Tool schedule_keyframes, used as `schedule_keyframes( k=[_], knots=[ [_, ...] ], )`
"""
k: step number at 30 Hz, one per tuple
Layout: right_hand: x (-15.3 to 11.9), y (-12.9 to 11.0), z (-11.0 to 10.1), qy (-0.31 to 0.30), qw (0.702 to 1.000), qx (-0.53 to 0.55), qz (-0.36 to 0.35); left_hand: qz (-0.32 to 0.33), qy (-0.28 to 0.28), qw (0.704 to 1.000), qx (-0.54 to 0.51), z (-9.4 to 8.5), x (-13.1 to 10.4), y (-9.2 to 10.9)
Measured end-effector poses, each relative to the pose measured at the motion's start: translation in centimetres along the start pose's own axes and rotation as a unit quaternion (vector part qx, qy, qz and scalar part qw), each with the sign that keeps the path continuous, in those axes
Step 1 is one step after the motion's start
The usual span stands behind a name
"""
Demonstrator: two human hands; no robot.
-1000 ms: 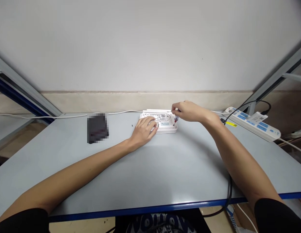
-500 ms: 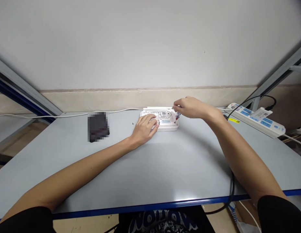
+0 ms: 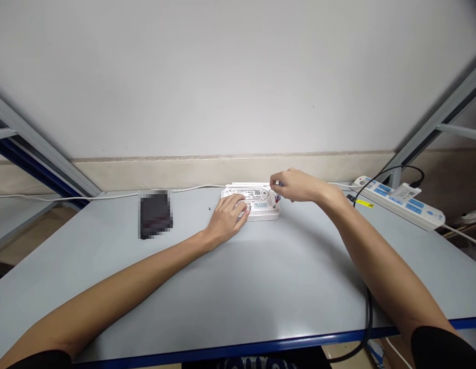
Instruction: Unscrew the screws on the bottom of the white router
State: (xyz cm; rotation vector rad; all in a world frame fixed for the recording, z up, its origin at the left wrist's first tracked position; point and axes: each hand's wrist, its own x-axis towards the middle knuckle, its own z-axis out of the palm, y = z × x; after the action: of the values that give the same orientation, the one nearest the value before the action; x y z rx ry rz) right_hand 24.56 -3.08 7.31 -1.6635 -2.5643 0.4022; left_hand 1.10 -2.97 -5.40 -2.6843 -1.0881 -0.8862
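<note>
A white router (image 3: 265, 210) lies on the table with its labelled, vented underside up and a white antenna bar along its far edge. My left hand (image 3: 227, 218) rests on its left part, fingers spread over the casing and covering some of it. My right hand (image 3: 293, 184) is closed around a small screwdriver (image 3: 277, 197) with a red and clear handle. It stands nearly upright over the router's right end, near a corner screw hole; I cannot make out whether its tip sits in the hole. A tiny dark piece, perhaps a screw (image 3: 209, 208), lies left of the router.
A dark, pixelated object (image 3: 156, 214) lies at the left. At the right stands a white power strip (image 3: 401, 202) with a plugged-in adapter (image 3: 406, 192) and black cable (image 3: 369, 312). A white cable (image 3: 84, 198) runs along the wall. Metal frame posts flank the table.
The camera view has tilted slightly up, so everything sits lower in the picture. My right hand keeps hold of the screwdriver at the same corner, turned a little; my left hand stays put.
</note>
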Motion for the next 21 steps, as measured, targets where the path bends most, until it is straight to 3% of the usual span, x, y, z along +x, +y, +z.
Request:
schedule_keyframes(
  k=[6,14,21],
  knots=[
    [0.25,-0.08,0.10,0.030,0.998,-0.049,-0.017,0.000,0.010,1.000,-0.002,0.08,-0.06,0.02],
    [0.36,0.07,0.28,0.026,0.999,-0.011,-0.020,0.004,0.007,1.000,0.004,-0.02,-0.04,0.03],
    [0.89,0.56,0.63,0.040,0.999,-0.012,-0.019,0.044,0.008,0.999,0.024,0.07,-0.28,-0.10]
  ],
)
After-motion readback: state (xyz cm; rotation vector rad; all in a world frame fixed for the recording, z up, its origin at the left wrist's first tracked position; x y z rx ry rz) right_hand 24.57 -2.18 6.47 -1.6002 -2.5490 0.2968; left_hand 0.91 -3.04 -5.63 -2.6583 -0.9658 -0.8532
